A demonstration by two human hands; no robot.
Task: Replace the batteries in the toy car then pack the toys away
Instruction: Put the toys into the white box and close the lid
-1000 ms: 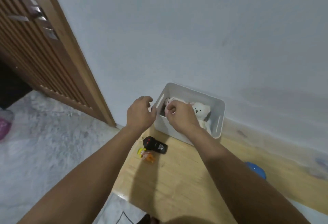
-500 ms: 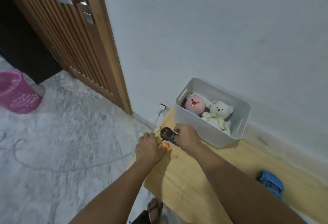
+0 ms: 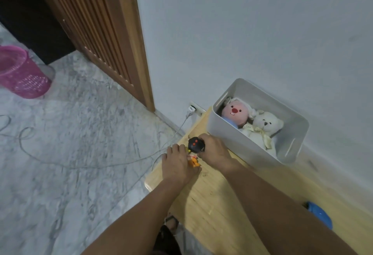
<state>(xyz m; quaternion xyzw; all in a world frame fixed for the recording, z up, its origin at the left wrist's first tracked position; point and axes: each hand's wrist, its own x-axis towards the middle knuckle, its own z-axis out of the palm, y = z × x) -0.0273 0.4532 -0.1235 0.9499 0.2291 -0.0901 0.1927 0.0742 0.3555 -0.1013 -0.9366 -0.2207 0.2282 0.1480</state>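
The right hand point(image 3: 215, 151) has its grip curled around a black remote control point(image 3: 196, 146) with red buttons, at the wooden surface's point(image 3: 214, 200) far left corner. The left hand point(image 3: 177, 165) lies over a small orange and yellow toy point(image 3: 194, 161); its grip cannot be told. Just beyond, a grey bin point(image 3: 222, 131) holds two plush toys point(image 3: 262, 127). A blue toy car point(image 3: 320, 215) sits well apart, at right.

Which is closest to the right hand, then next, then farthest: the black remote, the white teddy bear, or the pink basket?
1. Black remote: the right hand holds it.
2. White teddy bear: in the gray bin, to the right of that hand.
3. Pink basket: far left, on the floor.
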